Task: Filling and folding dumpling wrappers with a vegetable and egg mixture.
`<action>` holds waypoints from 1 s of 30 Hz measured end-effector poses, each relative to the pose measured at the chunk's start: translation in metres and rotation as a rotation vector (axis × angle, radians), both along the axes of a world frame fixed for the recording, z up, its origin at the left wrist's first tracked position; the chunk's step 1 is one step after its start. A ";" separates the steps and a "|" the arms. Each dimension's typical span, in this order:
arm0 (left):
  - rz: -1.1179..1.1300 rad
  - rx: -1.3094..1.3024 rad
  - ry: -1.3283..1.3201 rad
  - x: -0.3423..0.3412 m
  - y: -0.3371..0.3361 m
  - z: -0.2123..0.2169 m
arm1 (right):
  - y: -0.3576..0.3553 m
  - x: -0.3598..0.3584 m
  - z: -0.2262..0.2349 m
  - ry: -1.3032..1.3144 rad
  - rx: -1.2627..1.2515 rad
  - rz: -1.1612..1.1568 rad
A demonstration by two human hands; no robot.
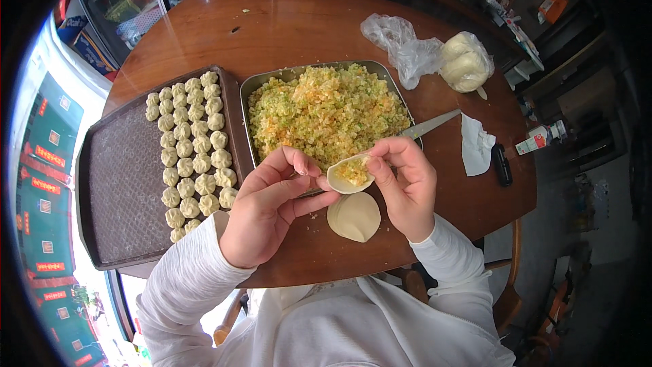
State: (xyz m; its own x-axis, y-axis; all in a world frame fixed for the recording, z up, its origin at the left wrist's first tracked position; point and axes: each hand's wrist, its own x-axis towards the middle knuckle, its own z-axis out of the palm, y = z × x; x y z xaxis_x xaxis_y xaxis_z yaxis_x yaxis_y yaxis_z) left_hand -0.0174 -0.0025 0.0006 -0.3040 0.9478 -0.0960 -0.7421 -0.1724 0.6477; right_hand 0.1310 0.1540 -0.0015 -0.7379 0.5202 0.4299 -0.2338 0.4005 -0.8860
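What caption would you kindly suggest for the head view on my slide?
Left hand and right hand hold a dough wrapper of chopped filling, pleated buns on a brown tray.

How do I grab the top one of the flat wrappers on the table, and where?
Probably pinch the top wrapper at its blunt tip, coming from the person's side. It looks thin and flat, and that tip points toward the person. The far edge seems harder: the left hand and right hand hold a filled wrapper there.
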 end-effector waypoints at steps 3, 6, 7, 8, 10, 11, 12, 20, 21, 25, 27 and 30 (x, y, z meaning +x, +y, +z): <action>0.012 0.023 -0.027 0.000 0.000 0.003 | 0.000 0.000 0.002 0.026 -0.001 -0.031; 0.030 0.083 0.048 0.001 0.000 -0.002 | 0.001 0.000 0.002 0.034 0.022 -0.043; 0.037 0.108 0.095 0.001 -0.001 -0.004 | 0.001 0.000 0.002 0.033 0.022 -0.045; 0.034 0.096 0.090 0.001 -0.001 -0.003 | 0.001 0.000 0.002 0.031 0.023 -0.047; 0.028 0.071 0.082 0.001 -0.001 -0.003 | 0.001 0.000 0.001 0.029 0.019 -0.050; 0.027 0.079 0.077 0.000 -0.001 -0.003 | 0.000 0.000 0.002 0.028 0.015 -0.050; 0.026 0.087 0.071 0.000 -0.001 -0.004 | 0.000 0.000 0.002 0.028 0.011 -0.050; 0.031 0.142 -0.017 -0.002 0.000 -0.003 | 0.000 -0.001 0.001 0.046 0.021 -0.049; 0.030 0.141 -0.022 -0.002 0.000 -0.002 | 0.000 -0.001 0.001 0.050 0.027 -0.052; 0.041 0.118 -0.045 -0.001 0.001 0.001 | 0.001 0.000 0.001 0.040 0.018 -0.054; 0.041 0.152 -0.032 -0.002 0.001 -0.005 | 0.001 0.001 0.001 0.029 0.016 -0.054; 0.042 0.145 -0.030 -0.003 0.001 -0.006 | 0.001 0.000 0.001 0.032 0.027 -0.054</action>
State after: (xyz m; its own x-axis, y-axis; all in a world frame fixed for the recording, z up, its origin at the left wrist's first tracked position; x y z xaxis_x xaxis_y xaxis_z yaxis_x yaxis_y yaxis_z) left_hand -0.0205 -0.0018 -0.0051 -0.3428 0.9389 0.0314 -0.7508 -0.2939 0.5916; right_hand 0.1312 0.1550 -0.0005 -0.6944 0.5470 0.4675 -0.2392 0.4373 -0.8669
